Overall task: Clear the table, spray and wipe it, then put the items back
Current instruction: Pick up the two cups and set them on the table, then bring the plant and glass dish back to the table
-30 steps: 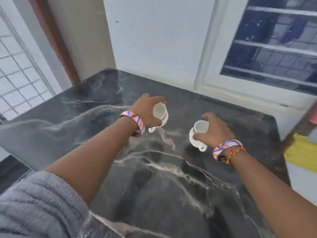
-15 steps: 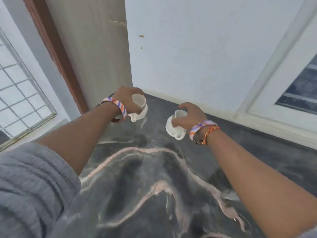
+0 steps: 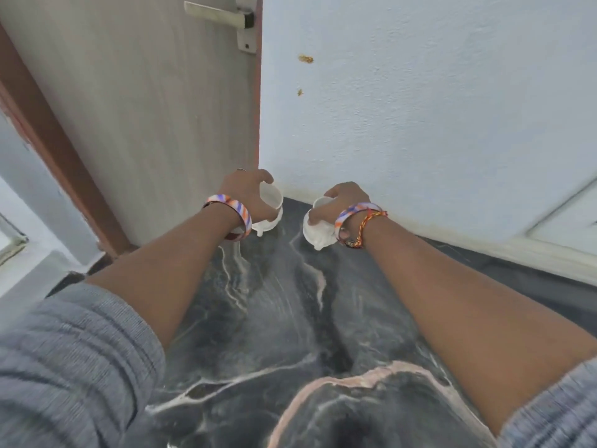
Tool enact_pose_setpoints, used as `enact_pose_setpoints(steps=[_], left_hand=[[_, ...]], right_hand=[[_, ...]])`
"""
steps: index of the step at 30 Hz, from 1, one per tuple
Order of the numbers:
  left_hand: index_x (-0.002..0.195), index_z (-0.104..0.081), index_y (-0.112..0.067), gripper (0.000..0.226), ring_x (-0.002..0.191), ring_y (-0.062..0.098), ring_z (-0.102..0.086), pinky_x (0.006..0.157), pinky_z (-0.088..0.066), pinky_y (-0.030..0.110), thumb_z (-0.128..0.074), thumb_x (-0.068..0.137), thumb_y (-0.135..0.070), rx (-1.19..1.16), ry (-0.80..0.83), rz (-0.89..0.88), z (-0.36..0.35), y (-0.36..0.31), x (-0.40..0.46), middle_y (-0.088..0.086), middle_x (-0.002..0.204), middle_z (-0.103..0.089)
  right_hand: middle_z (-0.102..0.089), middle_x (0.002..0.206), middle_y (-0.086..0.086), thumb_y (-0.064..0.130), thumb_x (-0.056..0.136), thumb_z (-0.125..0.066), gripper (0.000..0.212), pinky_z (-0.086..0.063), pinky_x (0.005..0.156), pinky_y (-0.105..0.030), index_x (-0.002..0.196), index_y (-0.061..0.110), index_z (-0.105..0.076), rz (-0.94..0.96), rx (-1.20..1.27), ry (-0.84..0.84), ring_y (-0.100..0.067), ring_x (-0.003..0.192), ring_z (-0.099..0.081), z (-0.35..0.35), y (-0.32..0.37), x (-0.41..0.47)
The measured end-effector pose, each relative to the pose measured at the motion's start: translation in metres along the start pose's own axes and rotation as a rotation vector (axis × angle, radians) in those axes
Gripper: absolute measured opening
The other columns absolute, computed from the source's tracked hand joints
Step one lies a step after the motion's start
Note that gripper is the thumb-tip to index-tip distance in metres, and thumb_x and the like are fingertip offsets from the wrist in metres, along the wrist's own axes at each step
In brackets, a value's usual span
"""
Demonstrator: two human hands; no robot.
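Each of my hands grips a small white cup from above, over the far corner of the black marble table (image 3: pixel 290 318). My left hand (image 3: pixel 247 192) wraps the rim of the left white cup (image 3: pixel 269 208), whose base is at or just above the tabletop. My right hand (image 3: pixel 342 197) closes over the right white cup (image 3: pixel 318 232), which is tilted and partly hidden by my fingers. The two cups are a short gap apart. Whether either cup touches the marble is unclear.
A pale wooden door (image 3: pixel 145 108) with a metal handle (image 3: pixel 223 17) stands just behind the left cup. A white wall (image 3: pixel 420 108) borders the table's far edge, and a window frame (image 3: pixel 565 221) shows at the right.
Both hands have carried the cups farther away and left, toward the table's far corner by the door. The camera has swung left, so the window has slid out of view.
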State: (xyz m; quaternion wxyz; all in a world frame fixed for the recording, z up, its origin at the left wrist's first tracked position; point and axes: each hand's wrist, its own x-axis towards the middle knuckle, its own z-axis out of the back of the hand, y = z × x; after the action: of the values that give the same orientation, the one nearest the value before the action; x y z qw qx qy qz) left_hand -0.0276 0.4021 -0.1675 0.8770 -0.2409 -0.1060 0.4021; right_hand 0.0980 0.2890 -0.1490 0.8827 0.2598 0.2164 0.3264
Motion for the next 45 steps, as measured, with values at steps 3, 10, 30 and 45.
enact_pose_setpoints(steps=[3,10,30,45], left_hand=[[0.13,-0.047,-0.02,0.064,0.122,0.03,-0.048,0.098,-0.04,0.034,-0.071,0.072,-0.028,-0.013,0.012,-0.003,-0.006,0.005,0.014,0.012,0.133,-0.05],[0.137,-0.037,-0.016,0.075,0.124,0.031,-0.045,0.1,-0.039,0.037,-0.071,0.073,-0.036,-0.001,0.043,-0.015,-0.006,0.01,0.018,0.013,0.135,-0.047],[0.103,-0.066,-0.017,0.025,0.098,0.024,-0.064,0.089,-0.052,0.038,-0.059,0.079,-0.019,-0.049,0.14,-0.463,-0.055,-0.225,-0.164,0.003,0.105,-0.069],[0.097,-0.068,-0.014,0.019,0.094,0.031,-0.063,0.081,-0.054,0.036,-0.057,0.083,-0.021,0.045,0.556,-0.904,-0.254,-0.506,-0.416,0.009,0.1,-0.069]], right_hand=[[-0.067,0.11,-0.011,0.019,0.069,-0.075,0.04,-0.051,0.08,-0.029,0.106,0.007,-0.066,0.005,-0.045,-0.008,-0.02,0.083,-0.055,-0.007,0.005,0.009],[-0.055,0.128,-0.007,0.018,0.068,-0.077,0.066,-0.047,0.093,-0.031,0.128,0.015,-0.051,0.015,-0.038,0.021,-0.026,0.116,-0.054,-0.014,0.009,0.019],[-0.062,0.08,-0.003,0.014,0.074,-0.071,0.023,-0.036,0.053,-0.012,0.097,0.012,-0.069,0.064,0.033,-0.193,-0.014,0.073,-0.055,0.132,-0.16,-0.181],[-0.059,0.082,-0.004,0.012,0.075,-0.068,0.021,-0.037,0.055,-0.019,0.096,0.011,-0.073,-0.353,0.013,-0.388,-0.017,0.078,-0.053,0.28,-0.473,-0.45]])
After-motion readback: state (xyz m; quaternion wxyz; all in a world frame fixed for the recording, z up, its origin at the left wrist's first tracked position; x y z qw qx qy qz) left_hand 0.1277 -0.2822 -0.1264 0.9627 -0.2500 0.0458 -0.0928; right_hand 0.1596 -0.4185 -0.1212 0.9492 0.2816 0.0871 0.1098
